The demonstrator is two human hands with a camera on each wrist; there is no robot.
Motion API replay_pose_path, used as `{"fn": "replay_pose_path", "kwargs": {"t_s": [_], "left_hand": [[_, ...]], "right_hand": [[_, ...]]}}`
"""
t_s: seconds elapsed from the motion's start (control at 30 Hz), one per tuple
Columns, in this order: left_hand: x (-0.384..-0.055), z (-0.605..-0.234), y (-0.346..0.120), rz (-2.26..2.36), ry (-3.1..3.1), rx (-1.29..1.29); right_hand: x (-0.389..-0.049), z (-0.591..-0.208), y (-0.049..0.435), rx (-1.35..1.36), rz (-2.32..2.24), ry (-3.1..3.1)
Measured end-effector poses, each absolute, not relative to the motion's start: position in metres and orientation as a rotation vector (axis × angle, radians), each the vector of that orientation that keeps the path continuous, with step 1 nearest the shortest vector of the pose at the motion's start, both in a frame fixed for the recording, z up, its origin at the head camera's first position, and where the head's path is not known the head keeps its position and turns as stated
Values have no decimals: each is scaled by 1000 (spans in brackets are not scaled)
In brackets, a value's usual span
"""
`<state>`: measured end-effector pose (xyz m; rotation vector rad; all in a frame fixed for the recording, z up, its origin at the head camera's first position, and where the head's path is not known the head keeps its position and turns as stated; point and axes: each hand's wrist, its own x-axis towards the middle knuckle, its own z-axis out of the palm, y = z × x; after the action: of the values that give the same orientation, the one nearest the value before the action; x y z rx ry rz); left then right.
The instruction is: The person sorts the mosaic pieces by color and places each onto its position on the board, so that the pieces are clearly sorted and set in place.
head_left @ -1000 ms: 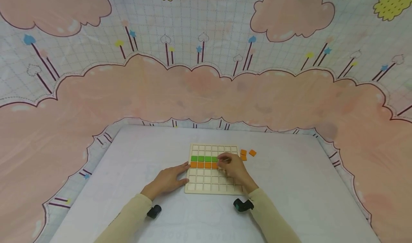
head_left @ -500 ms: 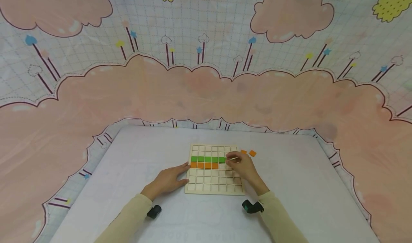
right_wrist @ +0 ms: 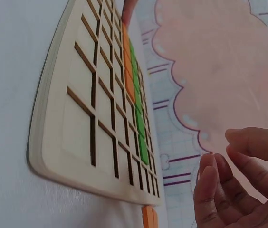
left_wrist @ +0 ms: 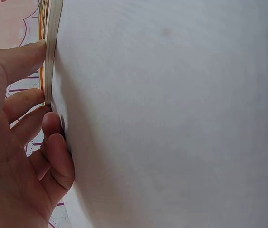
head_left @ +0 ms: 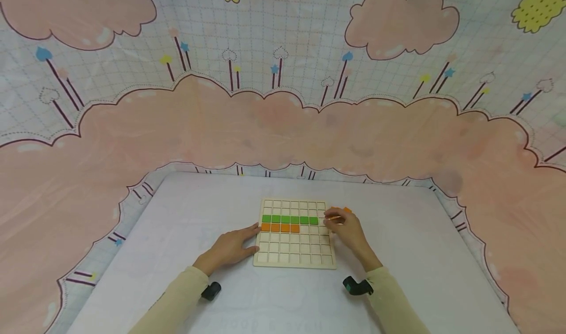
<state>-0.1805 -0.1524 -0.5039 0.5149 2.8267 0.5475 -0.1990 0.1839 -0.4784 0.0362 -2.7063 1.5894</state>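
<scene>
A square wooden grid board point(head_left: 283, 250) lies on the white table. One of its rows holds several green tiles point(head_left: 285, 219), and the row nearer me has several orange tiles point(head_left: 280, 227) at its left end. My left hand point(head_left: 230, 245) is at the board's left side, its fingertips and thumb touching the edge with fingers extended. My right hand point(head_left: 350, 231) hovers at the right edge, fingers loosely bent. In the right wrist view the thumb stands apart from the fingers of the right hand point(right_wrist: 238, 190), with nothing between them.
Loose orange tiles point(head_left: 348, 209) lie on the table just right of the board, partly hidden behind my right hand; the right wrist view shows them beside the board's corner point(right_wrist: 149, 216). A patterned cloth point(head_left: 283, 127) hangs behind the table.
My right hand has moved rightward along the green row to the board's right edge, uncovering more green tiles and covering part of the loose orange ones. The left hand stays in place.
</scene>
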Motion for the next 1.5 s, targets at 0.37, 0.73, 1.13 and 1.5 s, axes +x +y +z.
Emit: {"fn": "replay_pose_path", "kwargs": {"t_s": [0.37,0.73,1.13,1.5], "left_hand": [[-179,-506,-154,547,2825,509],[-181,-507,-156,533,2832,530],[-181,-508,-157,547,2827,530],[-183,-509,-156,560,2823,544]], "right_hand": [[-200,-482,205,-3,1591,-2669],[-205,-484,226,-118,1508,-2681],[-221,-490,243,-218,1344,-2758],[-234,-496,253,-240,1298,-2829]]}}
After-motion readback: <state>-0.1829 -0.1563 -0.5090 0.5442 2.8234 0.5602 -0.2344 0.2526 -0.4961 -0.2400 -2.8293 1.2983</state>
